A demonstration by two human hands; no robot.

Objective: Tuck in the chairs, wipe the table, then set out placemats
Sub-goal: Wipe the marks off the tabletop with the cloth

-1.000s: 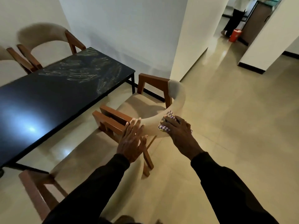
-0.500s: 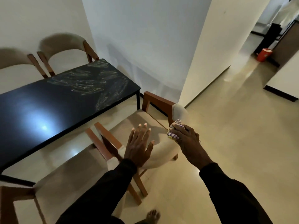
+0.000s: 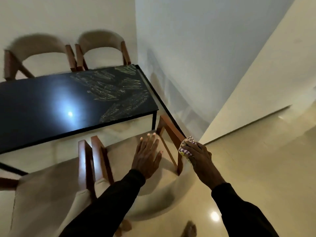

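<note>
Head view: both my black-sleeved arms reach forward at lower centre. My left hand (image 3: pixel 147 157) lies flat, fingers straight, over the beige-cushioned wooden chair (image 3: pixel 171 132), just beside the black rectangular table (image 3: pixel 34 103). My right hand (image 3: pixel 199 156) grips a purple-checked cloth (image 3: pixel 183 150) against the chair's frame.

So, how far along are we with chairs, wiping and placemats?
Done: far chairs look tucked. In hand: left hand and right hand, gripping the checked cloth, press on a near chair by the table. Left: wiping the smears; placemats, none in view.
</note>
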